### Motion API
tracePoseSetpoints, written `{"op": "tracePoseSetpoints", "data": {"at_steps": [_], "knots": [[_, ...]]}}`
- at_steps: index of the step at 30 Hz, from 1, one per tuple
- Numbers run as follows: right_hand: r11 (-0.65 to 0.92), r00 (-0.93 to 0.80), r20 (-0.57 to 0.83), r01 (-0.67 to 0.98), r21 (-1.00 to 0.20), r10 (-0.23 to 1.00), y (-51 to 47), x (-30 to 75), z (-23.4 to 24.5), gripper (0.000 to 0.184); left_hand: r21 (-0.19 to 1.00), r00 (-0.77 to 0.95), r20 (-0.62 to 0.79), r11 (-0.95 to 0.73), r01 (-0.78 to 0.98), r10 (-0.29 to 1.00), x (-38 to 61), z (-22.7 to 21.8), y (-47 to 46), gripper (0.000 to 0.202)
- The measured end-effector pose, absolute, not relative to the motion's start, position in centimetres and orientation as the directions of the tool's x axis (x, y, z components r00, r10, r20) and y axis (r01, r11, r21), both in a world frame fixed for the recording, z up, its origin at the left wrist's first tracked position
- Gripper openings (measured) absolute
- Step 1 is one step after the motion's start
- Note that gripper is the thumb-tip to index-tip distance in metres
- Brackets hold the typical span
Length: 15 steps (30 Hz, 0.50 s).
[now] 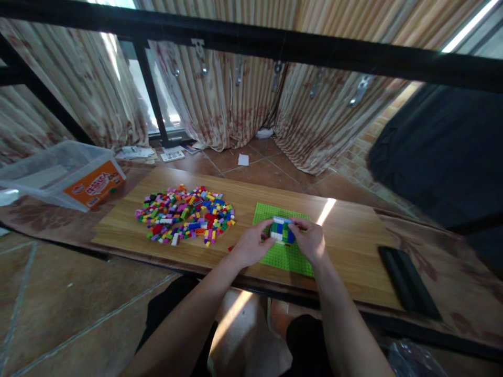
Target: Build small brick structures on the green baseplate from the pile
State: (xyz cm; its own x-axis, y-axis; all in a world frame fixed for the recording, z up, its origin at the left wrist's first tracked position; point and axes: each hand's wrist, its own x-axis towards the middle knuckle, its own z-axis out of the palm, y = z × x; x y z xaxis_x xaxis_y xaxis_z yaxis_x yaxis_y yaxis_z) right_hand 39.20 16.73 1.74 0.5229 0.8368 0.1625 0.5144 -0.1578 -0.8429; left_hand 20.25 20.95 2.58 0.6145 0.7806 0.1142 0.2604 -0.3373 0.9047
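Observation:
A small block of joined toy bricks (281,230), in blue, white and green, stands on or just over a bright green baseplate (288,259). My left hand (254,242) grips its left side between thumb and fingers. On the right side, my right hand (308,238) has its fingers closed against the same block. Whether the block is fixed to the plate cannot be made out. Left of the plate lies a wide heap of loose toy bricks (186,214) in many colours.
The wooden board (346,246) lies on a bench. A clear plastic box (78,173) with an orange label stands at the far left. Toward the right end lies a long dark object (408,281). Curtains (228,104) hang behind, and papers (173,154) lie on the floor.

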Motion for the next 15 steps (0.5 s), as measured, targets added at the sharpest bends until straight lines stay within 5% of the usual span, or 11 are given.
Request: {"op": "tracePoseSetpoints", "data": {"at_steps": [7, 12, 15], "knots": [[-0.069, 0.524, 0.170, 0.406, -0.911, 0.835, 16.4, 39.2, 1.7, 0.037, 0.925, 0.608, 0.130, -0.318, 0.210, 0.783, 20.2, 2.5, 21.0, 0.050], [0.040, 0.752, 0.301, 0.344, -0.938, 0.586, 15.9, 38.9, 3.7, 0.038, 0.951, 0.488, 0.159, -0.266, 0.157, 0.858, 20.1, 2.9, 21.4, 0.044], [0.097, 0.711, 0.405, 0.432, -0.897, 0.576, 15.4, 36.9, 4.9, 0.030, 0.962, 0.371, 0.189, -0.247, 0.114, 0.909, 19.6, 3.2, 22.2, 0.039]]}}
